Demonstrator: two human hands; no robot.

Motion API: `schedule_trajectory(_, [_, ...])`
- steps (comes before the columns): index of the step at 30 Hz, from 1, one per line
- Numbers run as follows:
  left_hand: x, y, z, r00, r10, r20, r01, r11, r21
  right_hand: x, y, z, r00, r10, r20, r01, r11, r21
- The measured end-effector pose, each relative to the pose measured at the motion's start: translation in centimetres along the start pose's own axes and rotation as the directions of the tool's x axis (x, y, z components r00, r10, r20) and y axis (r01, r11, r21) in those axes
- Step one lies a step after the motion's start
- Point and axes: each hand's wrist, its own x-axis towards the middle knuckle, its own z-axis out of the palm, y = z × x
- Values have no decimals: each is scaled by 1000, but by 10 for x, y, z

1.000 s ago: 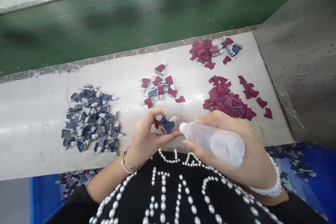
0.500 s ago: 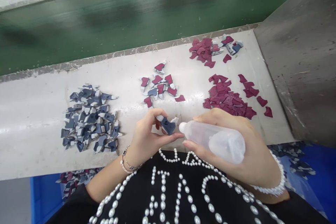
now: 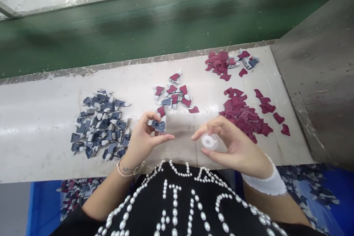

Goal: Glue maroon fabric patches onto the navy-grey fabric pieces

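My left hand (image 3: 144,136) pinches a small navy-and-grey cut piece (image 3: 159,126) between thumb and fingertips, just below the loose red-and-grey pieces (image 3: 173,94). My right hand (image 3: 232,142) holds a translucent plastic squeeze bottle (image 3: 209,142), which now faces me end-on as a white ring. The hands stand apart, with bare bench between them. A pile of navy-and-grey pieces (image 3: 101,125) lies left of my left hand. Dark red cut pieces (image 3: 240,114) lie just beyond my right fingers.
The white bench (image 3: 41,147) carries a further dark red heap (image 3: 218,62) at its back edge. Behind it runs a green conveyor belt (image 3: 138,33). A grey metal panel (image 3: 318,73) rises on the right. Blue crates (image 3: 332,199) holding more pieces sit below the bench.
My right hand has turned the bottle end-on and drawn it away from my left hand. My left hand has shifted left with its piece, and the view has tilted slightly.
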Motion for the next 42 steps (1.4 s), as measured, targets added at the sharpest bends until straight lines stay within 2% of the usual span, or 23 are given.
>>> schedule_trajectory(5, [-4, -10, -2, 998, -36, 45, 37, 999, -3, 9, 28, 28, 986, 40, 161, -18, 991, -131])
schedule_trajectory(7, [-4, -11, -2, 997, -23, 68, 20, 999, 34, 11, 33, 27, 978, 51, 203, -18, 987, -162])
schedule_trajectory(10, [-4, -13, -2, 996, 2, 86, -10, 996, 91, 12, 33, 12, 968, 78, 240, -25, 976, -217])
schedule_trajectory(12, [-3, -14, -2, 996, 19, 86, -29, 994, 106, 18, 34, -1, 981, 96, 167, -48, 961, -271])
schedule_trajectory(14, [-3, -14, -2, 996, 31, 79, -40, 993, 109, 31, 39, -9, 995, 103, 6, -94, 935, -341])
schedule_trajectory(17, [-2, -13, 1, 997, 40, 73, -48, 992, 118, 54, 53, -11, 981, 73, -182, -146, 891, -429])
schedule_trajectory(21, [-2, -10, 6, 995, 79, 63, -84, 992, 98, 70, 60, -7, 975, 51, -215, -147, 877, -458])
schedule_trajectory(24, [1, -13, 11, 990, 139, 27, -140, 989, 48, 63, 46, -7, 982, 85, -171, -149, 899, -411])
schedule_trajectory(28, [4, -15, 21, 980, 197, -26, -198, 980, -13, 46, 12, -4, 992, 114, -57, -126, 948, -291])
schedule_trajectory(32, [4, -11, 29, 977, 211, -31, -212, 977, -34, 38, -11, 5, 992, 110, 58, -103, 989, -104])
schedule_trajectory(34, [4, -9, 32, 976, 216, -35, -217, 975, -40, 38, -13, 10, 991, 124, 49, -125, 992, 8])
schedule_trajectory(37, [3, -8, 35, 969, 240, -53, -242, 970, -17, 40, -9, 14, 982, 188, -23, -184, 974, 130])
schedule_trajectory(42, [4, -4, 37, 926, 373, -54, -364, 923, 123, 43, -2, 14, 975, 219, -33, -206, 952, 226])
